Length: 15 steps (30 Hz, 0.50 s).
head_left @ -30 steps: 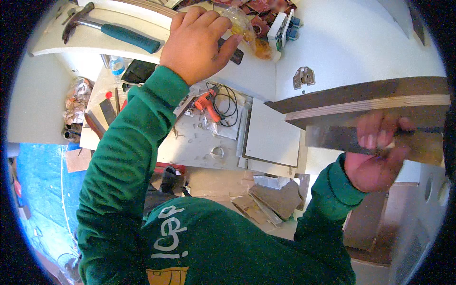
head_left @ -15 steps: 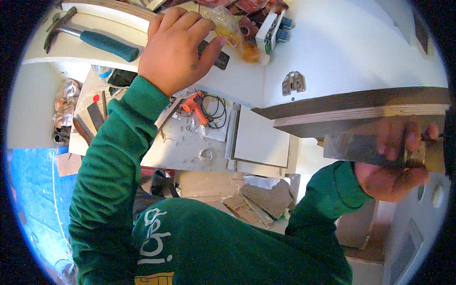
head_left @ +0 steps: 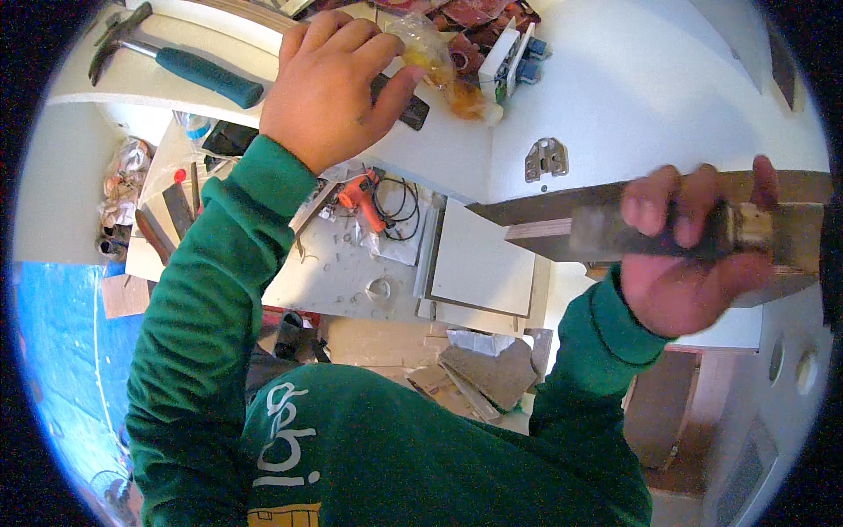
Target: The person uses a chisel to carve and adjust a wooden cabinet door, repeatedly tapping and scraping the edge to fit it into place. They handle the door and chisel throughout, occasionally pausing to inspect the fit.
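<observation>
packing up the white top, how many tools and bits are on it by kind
hammer: 1
hinge: 1
clear plastic bag: 1
white socket block: 1
dark flat thing under the left hand: 1
total: 5

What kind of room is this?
Probably a carpentry or cabinet-fitting site. A hammer lies on the white cabinet top, an orange drill and board offcuts are on the floor below, and the right hand grips a tool against a wooden edge.
</observation>
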### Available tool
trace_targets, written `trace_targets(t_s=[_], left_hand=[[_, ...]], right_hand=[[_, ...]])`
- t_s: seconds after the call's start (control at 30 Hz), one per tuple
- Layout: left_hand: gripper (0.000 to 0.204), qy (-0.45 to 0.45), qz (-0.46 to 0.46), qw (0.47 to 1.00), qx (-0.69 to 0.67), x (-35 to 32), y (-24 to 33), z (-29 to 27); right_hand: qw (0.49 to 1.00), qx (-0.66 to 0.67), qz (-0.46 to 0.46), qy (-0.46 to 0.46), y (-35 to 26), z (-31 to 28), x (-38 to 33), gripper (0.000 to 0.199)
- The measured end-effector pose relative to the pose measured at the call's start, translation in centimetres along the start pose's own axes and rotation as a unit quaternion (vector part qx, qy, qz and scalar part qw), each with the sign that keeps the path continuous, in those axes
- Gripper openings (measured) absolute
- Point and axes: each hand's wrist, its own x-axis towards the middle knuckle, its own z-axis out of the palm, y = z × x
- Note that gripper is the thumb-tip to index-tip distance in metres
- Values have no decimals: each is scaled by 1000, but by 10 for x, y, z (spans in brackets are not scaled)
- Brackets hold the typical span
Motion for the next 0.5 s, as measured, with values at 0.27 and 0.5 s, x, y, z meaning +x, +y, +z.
trace_targets(t_s=[0.27,0.5], left_hand=[[24,-3,4,1000,-2,2,2,-4],[26,-7,4,1000,10,2,1,-3]], right_hand=[[996,-66,26,50,41,4,-2,57],[982,-97,69,149,55,15,-3,30]])
